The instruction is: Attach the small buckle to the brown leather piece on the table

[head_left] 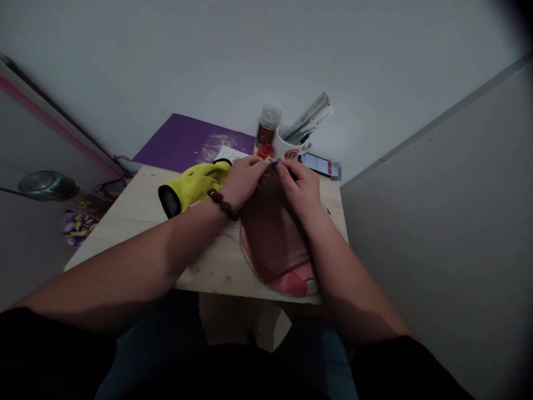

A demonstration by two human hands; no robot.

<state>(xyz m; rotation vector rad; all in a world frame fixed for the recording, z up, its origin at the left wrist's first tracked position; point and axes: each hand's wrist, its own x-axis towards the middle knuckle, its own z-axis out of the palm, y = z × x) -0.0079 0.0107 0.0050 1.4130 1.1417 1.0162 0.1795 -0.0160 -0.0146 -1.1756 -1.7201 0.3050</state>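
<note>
The left hand (245,180) and right hand (303,189) are pinching a tiny purple-and-pale piece (274,163) in their fingers at the far end of a dark brown rectangular slab (272,233), which is lying on a round pink-and-red mat (293,283) on the pale wooden table (139,208).
</note>
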